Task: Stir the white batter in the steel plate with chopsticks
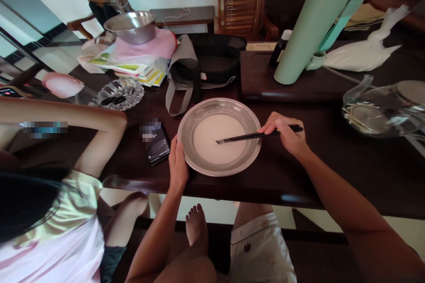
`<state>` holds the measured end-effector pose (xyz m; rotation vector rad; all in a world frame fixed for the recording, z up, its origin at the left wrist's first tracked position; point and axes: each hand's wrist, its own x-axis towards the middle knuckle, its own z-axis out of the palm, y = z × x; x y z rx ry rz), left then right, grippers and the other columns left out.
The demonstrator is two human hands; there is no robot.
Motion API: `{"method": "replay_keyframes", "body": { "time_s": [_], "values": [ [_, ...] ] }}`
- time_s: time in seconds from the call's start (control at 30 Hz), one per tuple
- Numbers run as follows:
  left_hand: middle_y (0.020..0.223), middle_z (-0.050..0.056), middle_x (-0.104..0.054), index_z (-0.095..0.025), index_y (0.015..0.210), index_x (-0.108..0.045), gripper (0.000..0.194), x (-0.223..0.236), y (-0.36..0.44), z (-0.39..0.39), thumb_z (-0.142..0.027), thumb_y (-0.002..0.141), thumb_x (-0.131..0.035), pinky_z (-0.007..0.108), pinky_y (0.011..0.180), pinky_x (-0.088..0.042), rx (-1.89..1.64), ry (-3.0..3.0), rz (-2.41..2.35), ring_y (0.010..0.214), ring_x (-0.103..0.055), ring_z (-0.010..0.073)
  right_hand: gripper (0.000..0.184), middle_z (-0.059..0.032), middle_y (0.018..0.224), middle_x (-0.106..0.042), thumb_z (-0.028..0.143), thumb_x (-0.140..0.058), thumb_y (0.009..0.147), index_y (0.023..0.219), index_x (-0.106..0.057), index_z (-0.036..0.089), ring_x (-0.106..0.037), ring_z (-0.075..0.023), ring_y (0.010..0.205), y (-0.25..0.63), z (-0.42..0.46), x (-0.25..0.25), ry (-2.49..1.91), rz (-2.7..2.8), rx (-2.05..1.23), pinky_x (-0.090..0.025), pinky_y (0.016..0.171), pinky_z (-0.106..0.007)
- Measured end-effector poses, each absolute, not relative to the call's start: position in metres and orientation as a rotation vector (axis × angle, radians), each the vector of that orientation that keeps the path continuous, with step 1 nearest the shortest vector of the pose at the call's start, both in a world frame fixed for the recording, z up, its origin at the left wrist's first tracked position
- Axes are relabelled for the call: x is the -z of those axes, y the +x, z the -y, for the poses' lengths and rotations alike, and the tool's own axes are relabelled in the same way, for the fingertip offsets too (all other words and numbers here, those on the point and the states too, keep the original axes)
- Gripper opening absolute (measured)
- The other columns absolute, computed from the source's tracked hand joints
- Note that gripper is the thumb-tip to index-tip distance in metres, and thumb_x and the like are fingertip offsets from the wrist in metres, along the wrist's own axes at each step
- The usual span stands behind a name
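Observation:
A wide metal bowl [186, 130] stands on the dark table near its front edge, with a milky white liquid [217, 128] in it. My left hand [178, 163] grips the bowl's left rim, thumb at the edge and fingers down the outside. Dark chopsticks [245, 136] are pinched in my right hand [287, 135], to the right of the bowl. They reach left across the rim, and their pale-coated tips are at the liquid near the bowl's middle. A phone [157, 143] lies just left of my left hand.
Behind the bowl sits a grey and black bag [215, 64]. A green thermos [318, 26] stands back right, near a glass container [368, 115]. A glass dish [128, 93] and a second metal bowl [133, 28] are back left. Another person's arm [96, 119] rests at the left.

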<state>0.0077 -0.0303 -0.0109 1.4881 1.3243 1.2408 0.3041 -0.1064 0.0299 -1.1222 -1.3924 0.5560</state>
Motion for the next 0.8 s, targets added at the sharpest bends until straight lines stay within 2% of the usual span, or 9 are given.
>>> {"method": "replay_keyframes", "body": {
  "time_s": [0.2, 0.37, 0.53, 0.7, 0.8],
  "values": [
    [0.127, 0.009, -0.068, -0.019, 0.123, -0.067, 0.053, 0.0112, 0.0076, 0.0304, -0.058, 0.095, -0.045, 0.033, 0.106, -0.042, -1.249, 1.508, -1.333, 0.121, -0.059, 0.0240, 0.032, -0.0025, 0.080, -0.079, 0.038, -0.055, 0.098, 0.077, -0.078, 0.028, -0.066, -0.0226, 0.079, 0.3038, 0.1064, -0.0292, -1.151, 1.509, -0.557, -0.051, 0.075, -0.042],
    [0.128, 0.009, -0.068, -0.019, 0.124, -0.067, 0.053, 0.0111, 0.0080, 0.0305, -0.058, 0.095, -0.046, 0.034, 0.106, -0.043, -1.246, 1.492, -1.323, 0.120, -0.060, 0.0241, 0.039, -0.0021, 0.072, -0.076, 0.038, -0.051, 0.099, 0.071, -0.076, 0.028, -0.065, -0.0209, 0.071, 0.3045, 0.1060, -0.0289, -1.074, 1.380, -0.567, -0.050, 0.070, -0.040],
    [0.128, 0.009, -0.068, -0.019, 0.124, -0.067, 0.054, 0.0112, 0.0078, 0.0303, -0.058, 0.095, -0.045, 0.034, 0.107, -0.043, -1.239, 1.503, -1.330, 0.121, -0.059, 0.0249, 0.032, -0.0027, 0.082, -0.080, 0.035, -0.055, 0.098, 0.077, -0.078, 0.028, -0.066, -0.0222, 0.080, 0.3027, 0.1068, -0.0307, -1.143, 1.508, -0.560, -0.050, 0.076, -0.042],
    [0.128, 0.009, -0.067, -0.020, 0.125, -0.066, 0.054, 0.0102, 0.0081, 0.0309, -0.059, 0.095, -0.045, 0.035, 0.109, -0.041, -1.247, 1.506, -1.311, 0.123, -0.058, 0.0251, 0.039, -0.0023, 0.073, -0.077, 0.036, -0.051, 0.100, 0.072, -0.077, 0.028, -0.065, -0.0212, 0.073, 0.3047, 0.1051, -0.0285, -1.081, 1.387, -0.541, -0.049, 0.072, -0.041],
    [0.128, 0.009, -0.067, -0.018, 0.124, -0.066, 0.055, 0.0096, 0.0084, 0.0311, -0.060, 0.095, -0.045, 0.034, 0.108, -0.041, -1.245, 1.496, -1.325, 0.122, -0.058, 0.0244, 0.034, -0.0026, 0.077, -0.078, 0.035, -0.054, 0.099, 0.075, -0.077, 0.027, -0.064, -0.0217, 0.076, 0.3043, 0.1050, -0.0286, -1.106, 1.482, -0.569, -0.050, 0.074, -0.041]
  ]
}}
